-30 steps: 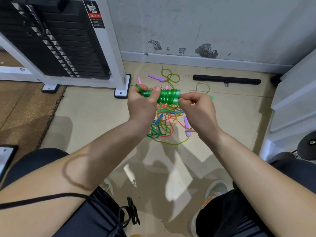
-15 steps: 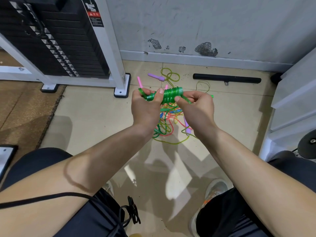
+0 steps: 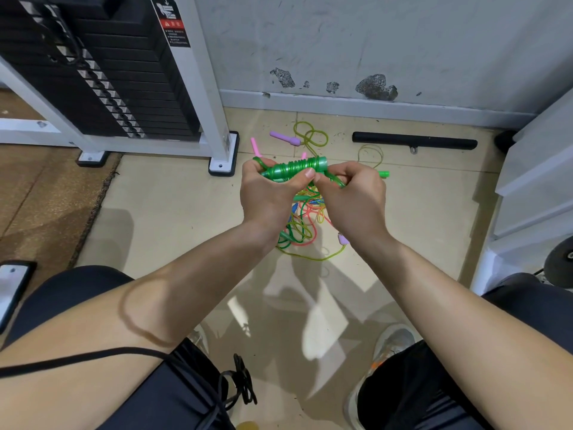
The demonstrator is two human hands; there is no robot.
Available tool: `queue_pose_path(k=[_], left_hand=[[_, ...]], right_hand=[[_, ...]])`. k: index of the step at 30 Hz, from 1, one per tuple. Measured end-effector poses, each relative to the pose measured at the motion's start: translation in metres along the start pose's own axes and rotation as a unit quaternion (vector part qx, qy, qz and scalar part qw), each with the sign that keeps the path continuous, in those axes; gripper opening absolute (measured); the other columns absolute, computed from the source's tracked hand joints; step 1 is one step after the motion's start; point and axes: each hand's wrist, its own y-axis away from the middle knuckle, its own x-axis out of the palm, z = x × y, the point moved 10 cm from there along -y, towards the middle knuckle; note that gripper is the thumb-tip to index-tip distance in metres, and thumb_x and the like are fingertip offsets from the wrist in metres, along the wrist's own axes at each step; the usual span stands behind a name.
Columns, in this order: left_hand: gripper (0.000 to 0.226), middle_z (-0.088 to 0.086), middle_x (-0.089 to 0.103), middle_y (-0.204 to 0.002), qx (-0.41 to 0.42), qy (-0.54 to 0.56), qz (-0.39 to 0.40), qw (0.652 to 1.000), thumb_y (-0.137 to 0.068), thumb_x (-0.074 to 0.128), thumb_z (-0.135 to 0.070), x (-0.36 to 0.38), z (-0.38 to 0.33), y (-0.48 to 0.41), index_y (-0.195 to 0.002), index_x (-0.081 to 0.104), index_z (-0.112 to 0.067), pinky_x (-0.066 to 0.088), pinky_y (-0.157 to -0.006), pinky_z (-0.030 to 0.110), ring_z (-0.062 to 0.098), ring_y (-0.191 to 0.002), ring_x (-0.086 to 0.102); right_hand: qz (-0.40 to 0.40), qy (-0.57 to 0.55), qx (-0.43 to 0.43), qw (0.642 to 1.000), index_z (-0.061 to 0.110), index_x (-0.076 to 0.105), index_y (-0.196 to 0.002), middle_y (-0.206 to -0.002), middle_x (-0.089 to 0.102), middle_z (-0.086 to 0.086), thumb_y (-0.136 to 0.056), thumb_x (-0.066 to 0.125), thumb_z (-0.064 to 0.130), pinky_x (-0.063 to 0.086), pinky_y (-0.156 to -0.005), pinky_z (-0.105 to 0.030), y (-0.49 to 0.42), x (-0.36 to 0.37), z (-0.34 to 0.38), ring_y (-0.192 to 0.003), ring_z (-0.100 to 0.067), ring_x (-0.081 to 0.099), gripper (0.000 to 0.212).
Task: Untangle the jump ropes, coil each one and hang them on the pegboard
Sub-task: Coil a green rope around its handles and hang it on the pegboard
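A green jump rope (image 3: 294, 169) is wound in tight turns around its own handles, held level above the floor. My left hand (image 3: 270, 193) grips the left end of this bundle, thumb on the coils. My right hand (image 3: 353, 190) pinches the loose green cord where it leaves the right end. Beneath both hands a tangle of ropes (image 3: 302, 226) in green, yellow, pink and blue lies on the tiles. A purple handle (image 3: 285, 138), a pink handle (image 3: 256, 148) and another green handle (image 3: 384, 174) lie around it. No pegboard is in view.
A weight-stack machine (image 3: 102, 72) with white frame stands at the left, its foot (image 3: 224, 156) close to the ropes. A black bar (image 3: 414, 141) lies by the wall. White shelving (image 3: 536, 181) stands on the right. My knees and a shoe (image 3: 389, 346) are below.
My hands moved closer together and slightly lower. My right hand brought the cord round the right end of the bundle, adding to the winding.
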Motion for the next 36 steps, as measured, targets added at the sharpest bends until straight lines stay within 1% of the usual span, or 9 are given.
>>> queue_pose_path(k=[3, 8, 14, 19, 23, 26, 28, 31, 36], left_hand=[[0.057, 0.005, 0.067, -0.098, 0.003, -0.007, -0.002, 1.0, -0.066, 0.094, -0.03, 0.001, 0.001, -0.003, -0.102, 0.05, -0.019, 0.053, -0.072, 0.025, 0.014, -0.081, 0.066], [0.055, 0.012, 0.07, -0.101, -0.028, 0.038, 0.011, 0.999, -0.066, 0.093, -0.027, 0.005, 0.011, -0.005, -0.1, 0.05, -0.019, 0.061, -0.081, 0.038, 0.018, -0.081, 0.072], [0.052, 0.018, 0.07, -0.103, -0.072, 0.128, 0.015, 0.989, -0.073, 0.089, -0.011, 0.012, 0.013, 0.002, -0.105, 0.048, -0.011, 0.059, -0.072, 0.028, 0.018, -0.078, 0.073], [0.048, 0.023, 0.07, -0.112, -0.121, 0.172, 0.052, 0.976, -0.079, 0.084, -0.009, 0.02, 0.018, 0.003, -0.108, 0.046, -0.009, 0.06, -0.078, 0.027, 0.025, -0.093, 0.075], [0.04, 0.02, 0.071, -0.115, -0.158, 0.201, 0.075, 0.964, -0.082, 0.081, -0.009, 0.024, 0.022, 0.005, -0.108, 0.05, -0.006, 0.059, -0.082, 0.027, 0.023, -0.099, 0.074], [0.039, 0.02, 0.07, -0.117, -0.169, 0.202, 0.078, 0.962, -0.084, 0.08, -0.01, 0.025, 0.024, 0.007, -0.108, 0.05, -0.007, 0.059, -0.085, 0.027, 0.022, -0.101, 0.073], [0.04, 0.02, 0.07, -0.116, -0.167, 0.199, 0.075, 0.963, -0.084, 0.08, -0.011, 0.024, 0.024, 0.007, -0.11, 0.05, -0.006, 0.059, -0.086, 0.028, 0.022, -0.101, 0.073], [0.03, 0.015, 0.071, -0.104, -0.152, 0.163, 0.072, 0.972, -0.086, 0.079, -0.015, 0.023, 0.023, 0.008, -0.103, 0.055, -0.007, 0.058, -0.082, 0.026, 0.02, -0.093, 0.072], [0.022, 0.005, 0.067, -0.094, -0.162, 0.069, 0.076, 0.981, -0.094, 0.069, -0.03, 0.019, 0.023, 0.008, -0.1, 0.068, -0.008, 0.059, -0.083, 0.032, 0.019, -0.079, 0.063]], right_hand=[[0.004, -0.077, 0.086, 0.993, 0.019, 0.071, -0.084, -0.084, 0.071, 0.009, -0.079, 0.083, 0.034, 0.053, -0.073, -0.026, -0.002, 0.002, -0.017, -0.083, -0.005, 0.067, 0.019], [0.0, -0.106, 0.119, 0.987, 0.014, 0.072, -0.102, -0.093, 0.072, 0.004, -0.078, 0.084, 0.031, 0.054, -0.072, -0.024, -0.003, 0.004, -0.024, -0.086, -0.009, 0.07, 0.032], [-0.013, -0.104, 0.128, 0.986, 0.016, 0.069, -0.096, -0.093, 0.072, 0.003, -0.081, 0.082, 0.026, 0.054, -0.07, -0.021, -0.003, 0.007, -0.025, -0.085, -0.008, 0.07, 0.023], [0.023, -0.217, 0.176, 0.96, 0.007, 0.068, -0.103, -0.073, 0.065, 0.005, -0.085, 0.078, 0.012, 0.038, -0.043, -0.009, 0.001, 0.014, -0.028, -0.045, 0.007, 0.055, 0.021], [0.004, -0.174, 0.116, 0.978, 0.019, 0.067, -0.1, -0.085, 0.065, 0.01, -0.088, 0.076, 0.023, 0.052, -0.07, -0.022, 0.001, 0.011, -0.024, -0.077, 0.0, 0.068, 0.016], [-0.009, -0.061, 0.07, 0.996, 0.028, 0.064, -0.099, -0.103, 0.064, 0.014, -0.088, 0.072, 0.035, 0.049, -0.092, -0.031, -0.002, 0.01, -0.021, -0.106, -0.009, 0.061, 0.015], [-0.001, -0.041, 0.038, 0.998, 0.024, 0.064, -0.103, -0.098, 0.065, 0.015, -0.091, 0.069, 0.034, 0.048, -0.09, -0.027, -0.004, 0.01, -0.017, -0.101, -0.002, 0.059, 0.017], [-0.003, -0.02, -0.004, 1.0, 0.019, 0.062, -0.099, -0.078, 0.058, 0.017, -0.093, 0.067, 0.027, 0.038, -0.068, -0.005, -0.004, 0.009, -0.008, -0.08, 0.017, 0.052, 0.011], [-0.03, -0.008, -0.001, 1.0, 0.025, 0.06, -0.092, -0.078, 0.057, 0.016, -0.092, 0.068, 0.028, 0.037, -0.064, -0.009, -0.011, 0.001, -0.012, -0.076, 0.009, 0.055, 0.008]])
